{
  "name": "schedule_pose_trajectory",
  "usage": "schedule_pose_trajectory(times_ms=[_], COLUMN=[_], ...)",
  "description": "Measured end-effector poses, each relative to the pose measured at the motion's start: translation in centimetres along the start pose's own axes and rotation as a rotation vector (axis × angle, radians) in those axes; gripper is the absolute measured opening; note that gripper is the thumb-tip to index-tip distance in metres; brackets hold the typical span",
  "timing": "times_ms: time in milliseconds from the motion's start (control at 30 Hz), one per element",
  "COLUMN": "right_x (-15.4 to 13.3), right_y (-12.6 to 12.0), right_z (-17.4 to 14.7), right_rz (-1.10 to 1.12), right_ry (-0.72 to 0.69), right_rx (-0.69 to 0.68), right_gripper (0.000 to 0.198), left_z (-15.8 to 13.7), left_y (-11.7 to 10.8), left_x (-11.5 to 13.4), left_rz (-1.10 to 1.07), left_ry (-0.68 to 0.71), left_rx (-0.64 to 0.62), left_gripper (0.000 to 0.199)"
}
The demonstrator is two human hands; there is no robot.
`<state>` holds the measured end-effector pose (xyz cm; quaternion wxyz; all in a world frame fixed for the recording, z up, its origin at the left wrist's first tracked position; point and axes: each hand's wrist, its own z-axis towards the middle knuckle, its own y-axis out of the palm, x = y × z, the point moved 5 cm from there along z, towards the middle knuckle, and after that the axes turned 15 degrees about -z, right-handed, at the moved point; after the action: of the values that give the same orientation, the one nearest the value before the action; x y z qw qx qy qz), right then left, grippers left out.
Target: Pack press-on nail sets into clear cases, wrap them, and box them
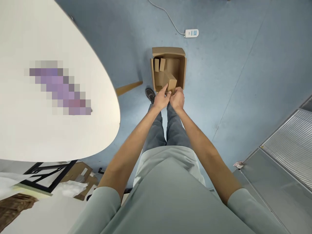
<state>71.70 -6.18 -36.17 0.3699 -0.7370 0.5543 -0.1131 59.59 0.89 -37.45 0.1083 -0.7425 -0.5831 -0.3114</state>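
Observation:
Both hands are on a small brown cardboard box [172, 85], held in front of my legs over the near side of a larger box. My left hand [162, 98] grips its left side, with the thumb and a finger against the cardboard. My right hand [177, 98] has its fingers curled at the near right edge; part of its grip is hidden. The larger open cardboard box [168, 51] rests on the floor with its flaps spread. Inside, two narrow cardboard boxes, one on the left [156, 65] and one beside it [162, 65], stand along the left wall.
A white round-edged table [97, 130] fills the left, with a blurred-out purple patch on top and a wooden leg [129, 87] beneath. Beyond the box, a white power strip [191, 33] with a cable lies on the blue floor. A grey cabinet [275, 182] stands at right.

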Motion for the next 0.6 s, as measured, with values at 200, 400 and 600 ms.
schedule_pose_trajectory(times_ms=[200,400,600], right_x=[3.9,6.6,6.7], right_y=[7.1,14.2,20.7], right_z=[12.4,23.2,32.0], right_rz=[-0.007,-0.082,0.002], right_ry=[0.019,0.023,-0.056], right_rx=[-0.039,-0.096,-0.069], right_gripper=[0.027,0.027,0.039], left_z=[10.5,22.5,32.3], left_y=[1.0,-0.3,-2.1], left_x=[-5.7,-12.9,-18.9], left_rz=[0.020,-0.050,-0.093], left_ry=[-0.117,-0.097,-0.051], left_rx=[0.034,0.033,0.078], left_gripper=[0.056,0.053,0.044])
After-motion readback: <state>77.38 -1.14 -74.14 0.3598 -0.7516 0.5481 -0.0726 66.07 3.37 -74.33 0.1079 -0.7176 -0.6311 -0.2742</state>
